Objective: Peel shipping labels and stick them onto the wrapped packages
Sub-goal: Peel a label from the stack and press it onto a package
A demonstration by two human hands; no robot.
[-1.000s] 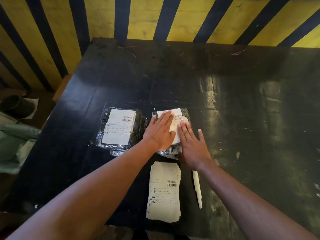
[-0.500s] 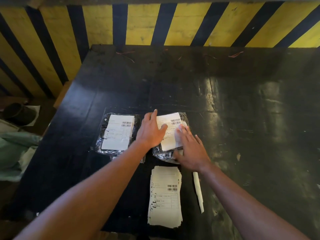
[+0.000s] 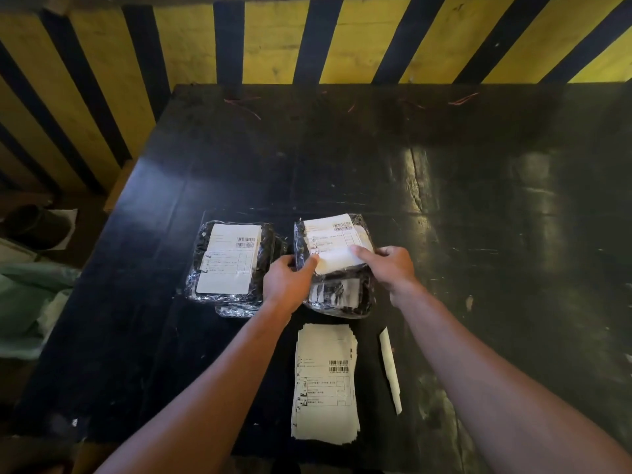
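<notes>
While a stack of white printed shipping labels (image 3: 325,383) lies at the near edge of the scuffed black table (image 3: 478,206), the left hand (image 3: 287,285) and right hand (image 3: 390,266) grip a clear-wrapped dark package (image 3: 337,292), thumbs pinning its white label (image 3: 333,241). Just left sits a second labelled package (image 3: 229,265).

Both bare forearms reach forward and converge. The left hand (image 3: 286,284) curls with its thumb angled up and to the right. The right hand (image 3: 390,266) is also curled, thumb pointing left, both hands clasping something between them.
</notes>
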